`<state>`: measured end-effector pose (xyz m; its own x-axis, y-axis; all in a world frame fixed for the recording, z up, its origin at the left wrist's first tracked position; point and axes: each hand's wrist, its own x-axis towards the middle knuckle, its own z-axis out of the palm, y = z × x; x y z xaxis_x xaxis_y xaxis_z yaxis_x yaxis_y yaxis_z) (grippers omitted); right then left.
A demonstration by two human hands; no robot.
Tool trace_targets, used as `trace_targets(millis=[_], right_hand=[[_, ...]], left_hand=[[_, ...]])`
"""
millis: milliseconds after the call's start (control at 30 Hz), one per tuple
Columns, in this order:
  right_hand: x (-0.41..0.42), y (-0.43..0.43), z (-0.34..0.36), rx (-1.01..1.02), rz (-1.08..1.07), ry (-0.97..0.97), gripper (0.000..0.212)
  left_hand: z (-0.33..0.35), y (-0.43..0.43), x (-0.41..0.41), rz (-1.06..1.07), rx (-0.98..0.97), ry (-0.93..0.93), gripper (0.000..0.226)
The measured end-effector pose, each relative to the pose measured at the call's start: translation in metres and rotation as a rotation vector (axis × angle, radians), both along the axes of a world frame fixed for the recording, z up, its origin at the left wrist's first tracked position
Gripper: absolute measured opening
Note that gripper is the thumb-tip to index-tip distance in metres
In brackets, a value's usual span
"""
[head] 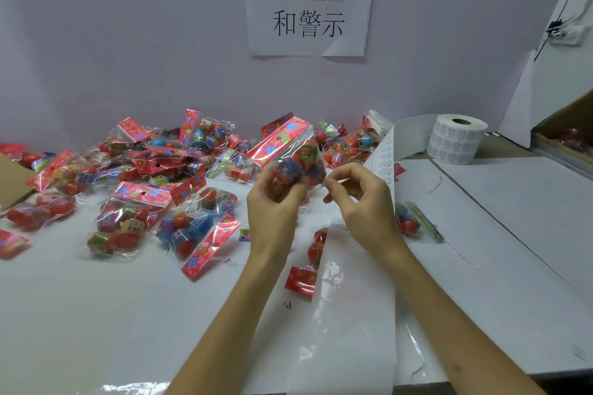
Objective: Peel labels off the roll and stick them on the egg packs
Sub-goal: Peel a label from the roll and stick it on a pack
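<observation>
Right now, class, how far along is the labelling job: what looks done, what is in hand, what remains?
Done: a long bare backing strip trails off the label roll, so some labels seem used. In hand: the left hand grips an egg pack; the right hand pinches its edge. Left: the pile of packs, apparently.

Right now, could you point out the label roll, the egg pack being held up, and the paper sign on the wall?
label roll [455, 143]: head view, on its printed outer side.
held egg pack [279, 142]: head view, on its red flowered header card.
paper sign [308, 14]: head view, on the sheet's middle.
</observation>
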<state>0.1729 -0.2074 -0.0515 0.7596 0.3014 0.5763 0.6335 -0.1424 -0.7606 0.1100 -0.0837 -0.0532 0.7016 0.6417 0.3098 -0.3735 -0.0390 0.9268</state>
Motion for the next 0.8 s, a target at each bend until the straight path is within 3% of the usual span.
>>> trace_targets(millis=[333, 500, 600, 800], right_hand=[[0.003, -0.001, 0.0, -0.008, 0.027, 0.046, 0.006], [0.004, -0.001, 0.0, 0.06, 0.076, 0.138, 0.004], [0.005, -0.006, 0.002, 0.196, 0.117, 0.254, 0.01], [0.0, 0.001, -0.003, 0.086, 0.079, 0.138, 0.014]], left_hand=[[0.0, 0.0, 0.003, -0.012, -0.066, 0.023, 0.036], [-0.002, 0.0, 0.001, 0.001, -0.107, 0.019, 0.019], [0.001, 0.005, 0.0, 0.031, -0.164, 0.024, 0.033], [0.0, -0.004, -0.003, -0.005, -0.077, 0.018, 0.036]])
